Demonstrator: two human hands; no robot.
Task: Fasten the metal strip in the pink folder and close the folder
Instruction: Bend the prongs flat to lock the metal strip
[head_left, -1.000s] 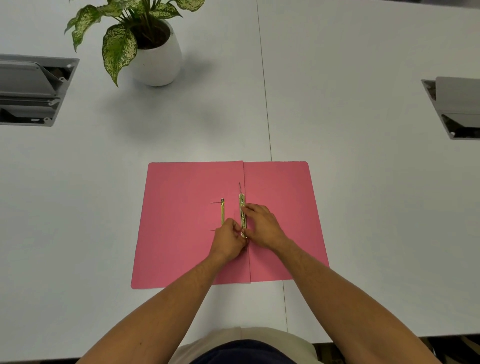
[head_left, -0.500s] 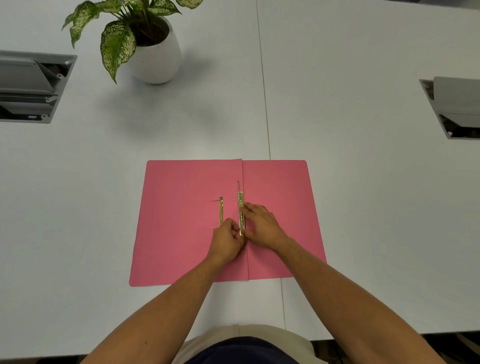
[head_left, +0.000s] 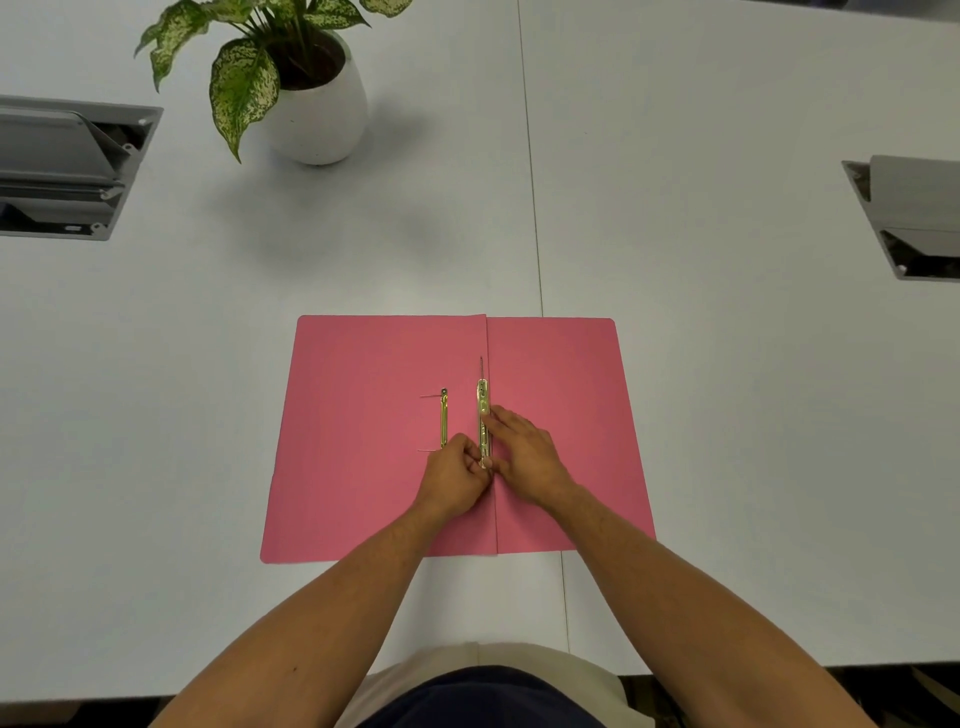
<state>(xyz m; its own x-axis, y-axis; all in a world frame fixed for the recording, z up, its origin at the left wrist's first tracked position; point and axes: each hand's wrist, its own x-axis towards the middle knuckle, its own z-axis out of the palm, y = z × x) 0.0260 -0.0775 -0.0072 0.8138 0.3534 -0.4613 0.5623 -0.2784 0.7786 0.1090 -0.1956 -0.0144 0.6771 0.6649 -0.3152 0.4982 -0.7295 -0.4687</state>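
Note:
The pink folder (head_left: 363, 467) lies open and flat on the white table, its spine crease running away from me. A gold metal strip (head_left: 483, 402) lies along the crease, with a thin prong sticking out past its far end. My left hand (head_left: 457, 480) pinches the strip's near end. My right hand (head_left: 527, 452) rests on the strip from the right, fingertips pressing its middle. A second, thinner gold bar (head_left: 443, 418) with two small prongs pointing left lies on the left flap, untouched.
A potted plant (head_left: 311, 104) in a white pot stands at the far left centre. Grey cable boxes are set into the table at the left (head_left: 67, 166) and right (head_left: 914, 218) edges. A table seam (head_left: 530, 156) runs behind the folder.
Both hands stay on the strip in nearly the same pose. The view has shifted slightly; nothing on the folder has visibly moved.

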